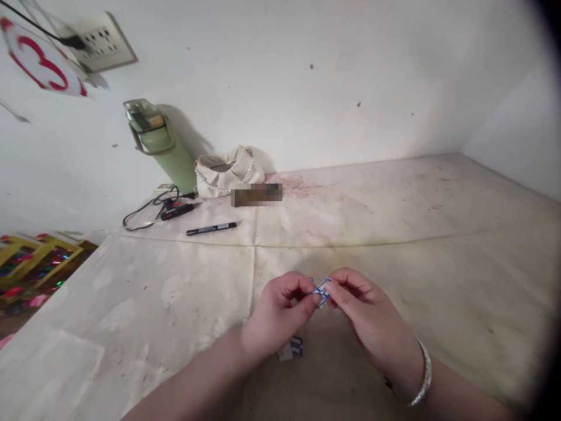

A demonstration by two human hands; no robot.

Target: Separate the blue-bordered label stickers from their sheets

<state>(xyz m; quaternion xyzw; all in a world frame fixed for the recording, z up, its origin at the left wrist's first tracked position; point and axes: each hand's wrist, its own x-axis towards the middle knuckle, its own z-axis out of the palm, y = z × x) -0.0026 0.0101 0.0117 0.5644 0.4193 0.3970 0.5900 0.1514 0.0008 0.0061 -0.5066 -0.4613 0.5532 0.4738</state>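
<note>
Just above the table, both my hands meet at a small white piece with blue lines [323, 289], whose exact kind I cannot make out. The thumb and fingers of my left hand [278, 313] pinch its left side. From the other side, my right hand [374, 318] grips it with the thumb on top; a silver bangle circles that wrist. Fingertips cover part of the piece. Below, beside my left wrist, a blue-edged piece [298, 346] lies on the table against a small whitish piece [286, 352], both partly hidden by the arm.
A stained pale cloth covers the table [438, 280]. Farther back lie a black marker [211, 229], a glue gun [177, 210] with its cord, and a blurred-out brown item [257, 195]. Against the wall stand a green bottle [169, 155] and a cream handbag [228, 169].
</note>
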